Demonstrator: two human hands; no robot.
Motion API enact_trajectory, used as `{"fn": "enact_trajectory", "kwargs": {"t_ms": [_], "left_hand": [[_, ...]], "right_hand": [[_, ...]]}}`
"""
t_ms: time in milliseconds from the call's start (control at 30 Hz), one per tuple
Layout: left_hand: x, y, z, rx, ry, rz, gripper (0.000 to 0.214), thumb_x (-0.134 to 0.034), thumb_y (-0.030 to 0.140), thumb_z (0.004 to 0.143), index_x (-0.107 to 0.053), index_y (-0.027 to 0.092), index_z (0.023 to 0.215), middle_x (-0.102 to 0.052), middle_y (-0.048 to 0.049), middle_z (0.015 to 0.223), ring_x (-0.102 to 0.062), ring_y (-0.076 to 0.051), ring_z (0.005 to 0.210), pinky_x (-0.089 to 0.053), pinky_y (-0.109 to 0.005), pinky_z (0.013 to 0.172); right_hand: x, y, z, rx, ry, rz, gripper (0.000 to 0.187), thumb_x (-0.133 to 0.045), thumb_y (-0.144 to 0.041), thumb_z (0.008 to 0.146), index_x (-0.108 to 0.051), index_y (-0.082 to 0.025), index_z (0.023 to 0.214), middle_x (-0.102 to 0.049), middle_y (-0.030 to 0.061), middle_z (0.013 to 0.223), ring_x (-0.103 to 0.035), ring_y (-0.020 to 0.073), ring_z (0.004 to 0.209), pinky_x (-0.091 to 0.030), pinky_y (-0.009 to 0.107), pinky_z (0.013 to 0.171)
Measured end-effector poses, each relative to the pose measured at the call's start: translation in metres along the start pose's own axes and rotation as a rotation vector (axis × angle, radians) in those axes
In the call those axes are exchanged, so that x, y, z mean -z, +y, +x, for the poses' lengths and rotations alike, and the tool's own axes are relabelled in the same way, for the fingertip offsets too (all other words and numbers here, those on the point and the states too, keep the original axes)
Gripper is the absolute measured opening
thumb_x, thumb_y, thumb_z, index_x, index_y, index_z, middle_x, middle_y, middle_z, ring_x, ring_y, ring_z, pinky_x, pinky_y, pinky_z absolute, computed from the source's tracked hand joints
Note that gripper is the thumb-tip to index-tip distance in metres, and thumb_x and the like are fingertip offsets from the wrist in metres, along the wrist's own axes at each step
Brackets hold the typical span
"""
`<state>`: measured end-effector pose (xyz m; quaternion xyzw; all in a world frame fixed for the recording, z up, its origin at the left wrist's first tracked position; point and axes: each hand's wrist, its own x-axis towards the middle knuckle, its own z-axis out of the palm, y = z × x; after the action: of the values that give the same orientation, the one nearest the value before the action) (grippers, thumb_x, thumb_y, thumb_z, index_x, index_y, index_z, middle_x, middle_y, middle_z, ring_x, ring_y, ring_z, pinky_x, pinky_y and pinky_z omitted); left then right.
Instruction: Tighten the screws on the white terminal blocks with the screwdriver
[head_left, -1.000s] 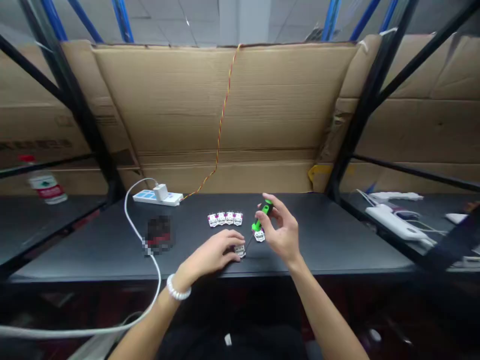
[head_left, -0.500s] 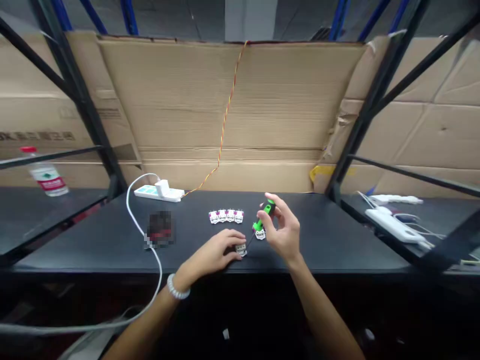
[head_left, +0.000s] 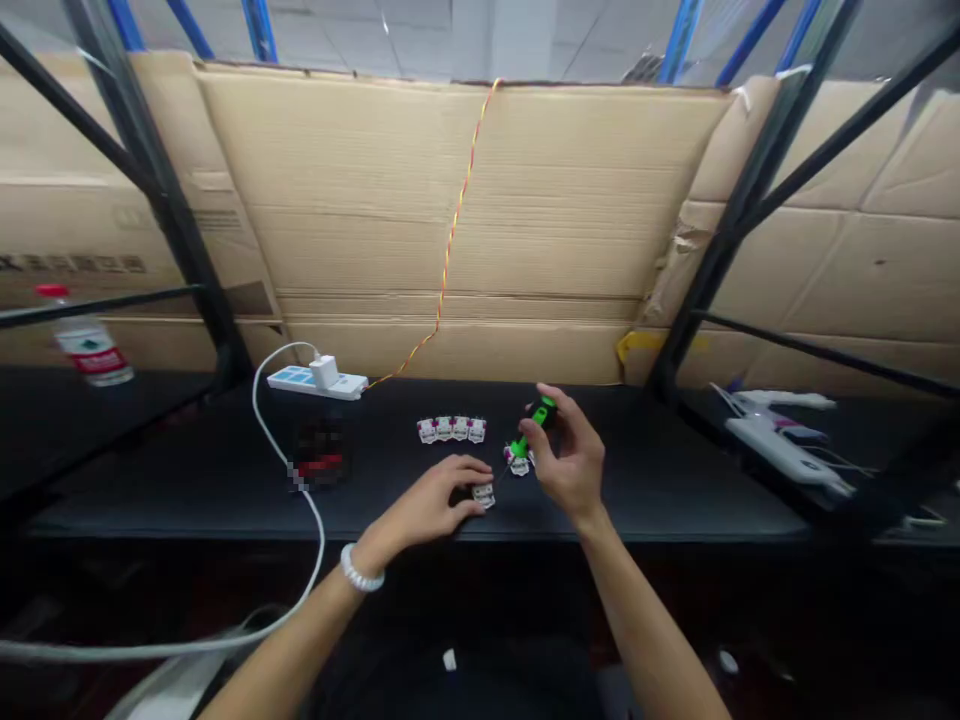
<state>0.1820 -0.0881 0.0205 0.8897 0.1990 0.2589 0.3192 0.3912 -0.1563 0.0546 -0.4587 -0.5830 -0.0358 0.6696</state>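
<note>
My right hand [head_left: 571,455] grips a green-and-black screwdriver [head_left: 535,422] by its handle. The thin shaft slants down to the left, toward a small white block [head_left: 484,495] on the black tabletop. Whether the tip touches that block I cannot make out. Thumb and fingers of my left hand [head_left: 439,503] close on the block from its left side, covering part of it. Just beyond the shaft lies another small white-and-purple block [head_left: 518,464], partly hidden by the screwdriver and my right hand.
Several similar blocks [head_left: 451,429] form a row farther back. A white power strip [head_left: 346,385] with a plugged-in adapter lies behind left, its white cable [head_left: 318,520] looping over the table edge. A dark blurred object [head_left: 321,455] sits at left. Cardboard [head_left: 360,220] walls the back; metal posts flank both sides.
The screwdriver and my right hand have shifted slightly right, and the shaft's end has drawn up from the held block. My left hand stays on the block. The picture is brighter.
</note>
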Motion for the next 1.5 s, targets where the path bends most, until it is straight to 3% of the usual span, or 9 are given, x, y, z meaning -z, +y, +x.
{"fn": "enact_trajectory", "kwargs": {"t_ms": [333, 600, 867, 1000, 1133, 1200, 1367, 1500], "left_hand": [[-0.001, -0.006, 0.0, -0.015, -0.01, -0.02, 0.037, -0.078, 0.018, 0.091, -0.078, 0.025, 0.128, -0.07, -0.0103, 0.139, -0.067, -0.027, 0.126, -0.057, -0.042, 0.11], [-0.002, -0.009, 0.0, -0.039, -0.008, -0.025, 0.037, -0.08, 0.016, 0.09, -0.078, 0.021, 0.127, -0.071, -0.0111, 0.137, -0.068, -0.026, 0.122, -0.059, -0.039, 0.105], [-0.005, -0.01, 0.0, -0.108, 0.032, 0.034, 0.031, -0.08, 0.017, 0.092, -0.079, 0.022, 0.122, -0.074, -0.0098, 0.132, -0.068, -0.027, 0.124, -0.053, -0.043, 0.114], [-0.006, -0.012, -0.001, -0.112, 0.038, 0.041, 0.031, -0.08, 0.018, 0.093, -0.079, 0.022, 0.123, -0.073, -0.0093, 0.132, -0.068, -0.026, 0.124, -0.053, -0.042, 0.114], [-0.006, -0.011, -0.001, -0.11, 0.039, 0.039, 0.032, -0.08, 0.018, 0.092, -0.078, 0.022, 0.123, -0.073, -0.0091, 0.132, -0.068, -0.026, 0.124, -0.053, -0.042, 0.114], [-0.006, -0.009, 0.0, -0.114, 0.035, 0.044, 0.03, -0.079, 0.017, 0.093, -0.079, 0.022, 0.122, -0.074, -0.0091, 0.13, -0.068, -0.026, 0.122, -0.053, -0.042, 0.113], [-0.004, -0.002, 0.0, -0.13, 0.047, 0.059, 0.031, -0.063, 0.004, 0.095, -0.081, 0.022, 0.114, -0.076, -0.0075, 0.12, -0.072, -0.023, 0.111, -0.056, -0.035, 0.104], [-0.007, 0.0, -0.001, -0.115, 0.09, 0.073, 0.022, -0.076, 0.013, 0.092, -0.081, 0.021, 0.111, -0.077, -0.0073, 0.12, -0.072, -0.025, 0.111, -0.056, -0.038, 0.104]], "right_hand": [[0.003, -0.001, 0.002, 0.064, 0.01, -0.049, 0.041, -0.074, -0.034, 0.096, -0.07, -0.03, 0.137, -0.071, 0.0048, 0.104, -0.068, 0.0204, 0.08, -0.06, 0.038, 0.075], [0.007, -0.005, 0.006, 0.111, -0.021, -0.079, 0.041, -0.077, -0.033, 0.094, -0.07, -0.03, 0.135, -0.067, 0.0023, 0.093, -0.061, 0.0188, 0.077, -0.058, 0.036, 0.074], [-0.001, -0.027, -0.005, -0.022, -0.292, 0.248, 0.041, -0.054, -0.031, 0.108, -0.056, -0.032, 0.149, -0.07, 0.0095, 0.129, -0.075, 0.0216, 0.097, -0.064, 0.038, 0.082], [-0.006, -0.036, 0.005, 0.121, -0.186, 0.066, 0.031, -0.062, -0.031, 0.102, -0.067, -0.028, 0.132, -0.066, 0.0091, 0.117, -0.071, 0.0232, 0.099, -0.063, 0.039, 0.082], [-0.005, -0.049, 0.018, 0.22, -0.052, -0.127, 0.018, -0.075, -0.031, 0.095, -0.077, -0.026, 0.112, -0.062, 0.0048, 0.099, -0.062, 0.0177, 0.076, -0.06, 0.035, 0.071], [-0.002, -0.055, 0.022, 0.208, -0.075, -0.167, 0.02, -0.07, -0.027, 0.099, -0.077, -0.026, 0.117, -0.065, 0.0057, 0.101, -0.065, 0.018, 0.077, -0.061, 0.036, 0.074], [0.002, -0.06, 0.021, 0.217, -0.218, -0.168, 0.031, -0.058, -0.02, 0.103, -0.073, -0.027, 0.13, -0.073, 0.0086, 0.113, -0.072, 0.0236, 0.103, -0.062, 0.039, 0.091], [0.005, -0.05, 0.022, 0.167, -0.14, -0.157, 0.025, -0.061, -0.022, 0.102, -0.074, -0.025, 0.123, -0.073, 0.0087, 0.112, -0.073, 0.0229, 0.099, -0.063, 0.037, 0.086]]}}
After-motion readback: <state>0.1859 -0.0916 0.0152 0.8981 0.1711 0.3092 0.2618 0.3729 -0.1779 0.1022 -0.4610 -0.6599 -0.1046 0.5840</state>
